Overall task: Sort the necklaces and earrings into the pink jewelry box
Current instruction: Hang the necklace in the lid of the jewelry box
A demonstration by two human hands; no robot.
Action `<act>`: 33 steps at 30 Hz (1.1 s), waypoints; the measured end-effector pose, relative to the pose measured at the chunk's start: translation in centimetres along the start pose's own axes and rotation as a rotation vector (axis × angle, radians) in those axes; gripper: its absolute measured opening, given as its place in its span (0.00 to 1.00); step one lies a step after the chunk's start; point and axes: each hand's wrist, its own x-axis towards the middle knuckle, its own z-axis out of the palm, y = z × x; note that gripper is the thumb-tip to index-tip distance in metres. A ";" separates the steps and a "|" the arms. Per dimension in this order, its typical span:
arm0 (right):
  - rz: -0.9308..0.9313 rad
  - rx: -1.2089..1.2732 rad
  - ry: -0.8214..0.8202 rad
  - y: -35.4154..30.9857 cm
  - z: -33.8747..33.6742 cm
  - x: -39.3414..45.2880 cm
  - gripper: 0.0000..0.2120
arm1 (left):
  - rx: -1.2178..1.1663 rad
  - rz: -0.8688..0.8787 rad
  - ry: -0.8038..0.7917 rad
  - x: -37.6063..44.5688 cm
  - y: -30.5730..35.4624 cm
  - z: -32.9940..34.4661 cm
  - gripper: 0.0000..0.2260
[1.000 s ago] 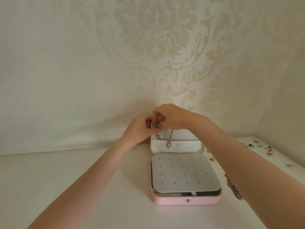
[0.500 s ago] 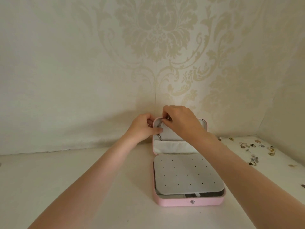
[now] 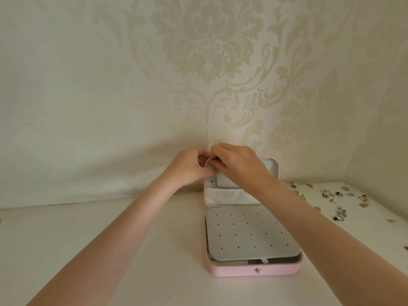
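Necklace (image 3: 213, 181): a thin silver chain hangs down the inside of the raised lid (image 3: 271, 167), at about ten o'clock from the middle of the pink jewelry box (image 3: 254, 271). Its upper end runs up between the two hands, which meet at the lid's top left corner; its lower end dangles just above the lid's grey pocket (image 3: 229, 197), below the fingertips. The left hand (image 3: 189, 165) has its fingers curled, thumb and forefinger pinched together on the top of the chain. The right hand (image 3: 238, 164) reaches in from three o'clock, its fingertips drawn together at the same spot, touching the left hand's; whether they pinch the chain or the lid's edge I cannot tell. Both forearms stretch over the white table (image 3: 88, 250). The box lies open, and a grey pad with rows of small holes (image 3: 249, 234) covers its base. Earrings (image 3: 337, 195), small gold and silver pieces, lie scattered on the table at about three o'clock from the box, well apart from both hands.
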 end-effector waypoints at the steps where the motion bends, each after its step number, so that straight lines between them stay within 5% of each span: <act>1: 0.000 0.030 -0.011 -0.1 0.0 0.2 0.06 | 0.033 0.026 0.040 -0.1 0.2 0.1 0.04; 10: -0.043 -0.099 0.001 0.2 -0.4 -0.2 0.10 | 0.088 0.100 0.110 -0.4 -0.2 0.3 0.07; 22: 0.356 0.250 0.100 0.4 0.0 -2.1 0.04 | 0.075 0.144 0.123 -0.3 -0.1 0.5 0.07; 29: 0.190 -0.201 0.107 -0.6 0.6 -2.8 0.15 | 0.068 0.139 0.079 -0.4 -0.1 0.0 0.09; 33: 0.143 -0.230 0.042 -0.4 0.8 -3.6 0.18 | 0.027 0.100 0.063 -0.4 -0.3 -0.2 0.08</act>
